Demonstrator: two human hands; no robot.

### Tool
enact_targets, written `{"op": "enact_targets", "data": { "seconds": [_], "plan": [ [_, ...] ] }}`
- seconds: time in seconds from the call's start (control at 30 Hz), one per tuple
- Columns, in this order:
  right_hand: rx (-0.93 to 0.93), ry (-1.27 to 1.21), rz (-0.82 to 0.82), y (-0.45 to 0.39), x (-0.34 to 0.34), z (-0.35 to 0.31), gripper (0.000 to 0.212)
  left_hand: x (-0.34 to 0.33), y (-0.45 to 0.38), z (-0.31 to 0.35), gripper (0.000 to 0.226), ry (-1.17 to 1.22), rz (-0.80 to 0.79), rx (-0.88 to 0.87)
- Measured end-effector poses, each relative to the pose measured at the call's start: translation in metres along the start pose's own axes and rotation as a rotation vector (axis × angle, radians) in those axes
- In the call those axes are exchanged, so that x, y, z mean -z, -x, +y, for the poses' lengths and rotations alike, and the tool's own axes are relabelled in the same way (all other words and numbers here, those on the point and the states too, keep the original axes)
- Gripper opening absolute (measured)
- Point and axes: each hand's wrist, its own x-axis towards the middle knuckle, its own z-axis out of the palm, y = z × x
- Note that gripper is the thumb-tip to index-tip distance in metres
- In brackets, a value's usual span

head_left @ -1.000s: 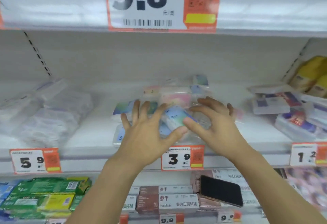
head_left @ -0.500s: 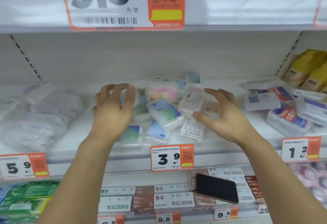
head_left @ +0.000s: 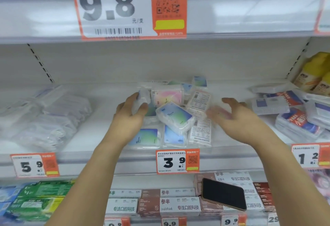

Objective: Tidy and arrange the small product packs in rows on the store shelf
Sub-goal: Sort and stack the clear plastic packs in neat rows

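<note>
Product packs (head_left: 174,117) lie in a loose heap at the middle of the shelf (head_left: 107,100), three flat along its front edge above the 3.9 price tag (head_left: 177,161). Since half a second ago the left hand (head_left: 128,117) has closed on a clear pack (head_left: 142,99) at the heap's left side and now grips it — one pack is taken out of the pile. The right hand (head_left: 237,118) stays open, fingers spread, just beside the heap's right side. Rows are not yet formed.

small clear product packs (head_left: 174,117) with blue-green and pink cards lay jumbled mid-shelf (head_left: 89,143), some tilted, three flat along the front.
</note>
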Motion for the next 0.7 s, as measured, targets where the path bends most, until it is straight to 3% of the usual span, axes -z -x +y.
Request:
{"op": "enact_targets", "data": {
  "seconds": [0.13,0.2,0.3,0.43,0.57,0.7],
  "plan": [
    [0.247,-0.099,0.382,0.011,-0.015,-0.033,0.053,0.018,-0.006,-0.007,0.038,-0.087,0.055,-0.137],
    [0.407,-0.172,0.442,0.023,-0.026,-0.054,0.04,0.03,-0.003,-0.011,0.027,-0.041,0.089,-0.184],
    [0.6,-0.202,0.359,0.043,-0.049,-0.081,0.03,0.054,0.006,-0.015,0.021,-0.078,0.166,-0.255],
    [0.832,-0.175,0.161,0.06,-0.088,-0.13,0.035,0.108,0.028,-0.03,0.014,-0.097,0.294,-0.347],
    [0.87,-0.146,-0.065,0.064,-0.126,-0.196,0.042,0.164,0.048,-0.064,0.012,-0.159,0.493,-0.273],
    [0.863,-0.068,-0.219,0.059,-0.171,-0.251,0.05,0.199,0.053,-0.113,0.026,-0.296,0.413,-0.217]
  ]
}}
